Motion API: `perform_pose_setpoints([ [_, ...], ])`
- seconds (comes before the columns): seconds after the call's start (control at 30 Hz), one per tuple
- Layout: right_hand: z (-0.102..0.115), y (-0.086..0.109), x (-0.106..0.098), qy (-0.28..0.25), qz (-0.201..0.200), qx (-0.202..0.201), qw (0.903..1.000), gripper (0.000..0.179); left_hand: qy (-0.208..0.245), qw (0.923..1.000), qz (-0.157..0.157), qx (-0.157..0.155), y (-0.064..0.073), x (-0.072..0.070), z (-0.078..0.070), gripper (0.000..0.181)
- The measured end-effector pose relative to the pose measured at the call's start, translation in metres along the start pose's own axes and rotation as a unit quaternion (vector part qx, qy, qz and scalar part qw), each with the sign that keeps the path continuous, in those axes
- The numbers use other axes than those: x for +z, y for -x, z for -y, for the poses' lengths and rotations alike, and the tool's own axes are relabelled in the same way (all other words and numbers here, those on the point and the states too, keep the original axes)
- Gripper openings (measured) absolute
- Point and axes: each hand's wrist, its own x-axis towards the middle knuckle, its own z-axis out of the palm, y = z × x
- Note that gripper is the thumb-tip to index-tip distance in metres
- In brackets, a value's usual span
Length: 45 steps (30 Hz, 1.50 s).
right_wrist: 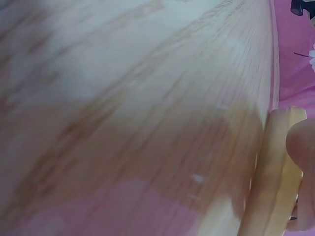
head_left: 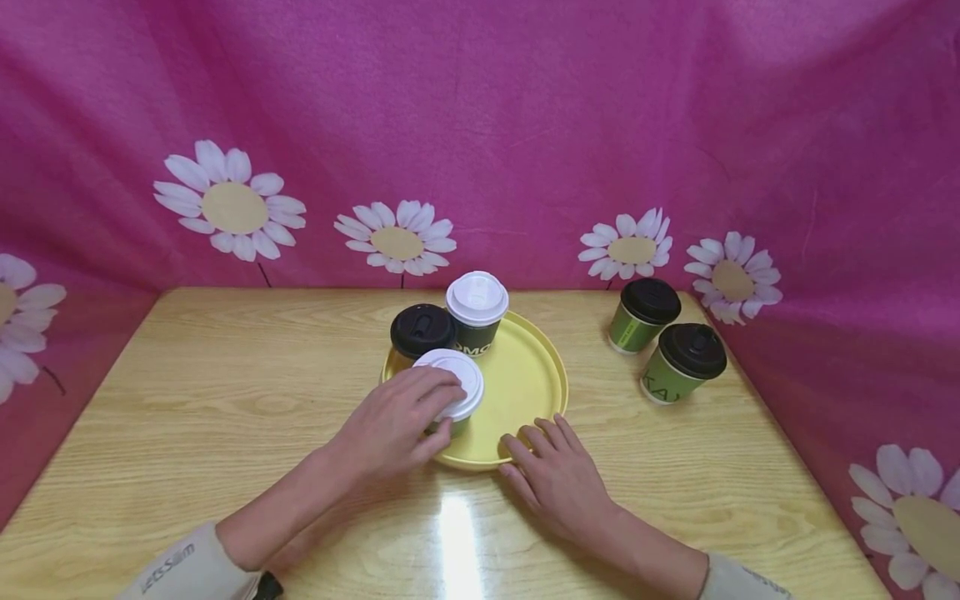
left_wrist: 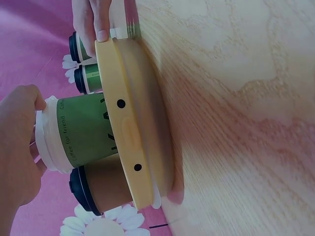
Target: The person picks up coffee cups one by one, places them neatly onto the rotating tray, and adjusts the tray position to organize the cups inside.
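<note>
My left hand (head_left: 405, 417) holds a green paper coffee cup (left_wrist: 86, 129) by its white lid (head_left: 468, 385), fingers spread round the lid's edge. The cup is upright at the near left of a round yellow tray (head_left: 525, 367). Behind it on the tray stand a brown cup with a black lid (head_left: 422, 330) and a dark cup with a white lid (head_left: 477, 298). At the tray's near right rim, my right hand (head_left: 564, 487) grips the edge, fingers over the rim and thumb outside. The tray's side shows black dots (left_wrist: 121, 103) in the left wrist view.
Two green cups with black lids, one farther back (head_left: 645, 315) and one nearer (head_left: 684, 363), stand on the wooden table (head_left: 247, 375) right of the tray. A pink cloth (head_left: 517, 125) with white flowers hangs round the table's back and sides.
</note>
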Motion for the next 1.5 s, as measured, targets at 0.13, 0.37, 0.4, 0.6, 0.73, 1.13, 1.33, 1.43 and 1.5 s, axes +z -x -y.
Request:
perform_pose_setpoints([
  [0.13, 0.000, -0.001, -0.001, -0.002, 0.004, 0.001, 1.0000, 0.036, 0.000, 1.0000, -0.003, 0.000, 0.000, -0.001, 0.000, 0.028],
  [0.37, -0.004, -0.001, -0.006, -0.016, 0.028, 0.004, 0.9995, 0.036, 0.003, 1.0000, -0.002, -0.005, 0.000, -0.001, 0.000, 0.028],
  [0.4, -0.006, -0.002, -0.006, -0.016, 0.030, 0.001, 0.9994, 0.037, 0.004, 1.0000, -0.002, -0.005, 0.000, -0.001, 0.000, 0.028],
  [0.6, -0.021, -0.003, -0.013, -0.025, 0.038, -0.022, 0.9987, 0.043, 0.004, 1.0000, -0.004, -0.004, 0.001, -0.001, 0.001, 0.028],
  [0.73, -0.039, -0.004, -0.015, -0.026, 0.043, -0.048, 0.9976, 0.046, 0.006, 1.0000, -0.007, -0.002, 0.001, -0.001, 0.000, 0.029],
  [1.13, -0.083, -0.005, -0.012, -0.062, 0.061, -0.137, 0.9868, 0.046, 0.004, 0.9999, -0.011, 0.001, 0.001, -0.002, -0.001, 0.029],
  [1.33, -0.087, -0.005, -0.007, -0.077, 0.048, -0.153, 0.9840, 0.038, 0.006, 0.9999, -0.015, 0.004, 0.001, -0.001, -0.001, 0.029],
  [1.43, -0.089, -0.005, -0.004, -0.080, 0.039, -0.160, 0.9831, 0.036, 0.005, 0.9999, -0.012, 0.005, 0.001, -0.001, 0.000, 0.029],
  [1.5, -0.089, -0.005, -0.003, -0.076, 0.035, -0.163, 0.9831, 0.035, 0.004, 0.9999, -0.009, 0.005, 0.001, -0.001, 0.000, 0.029],
])
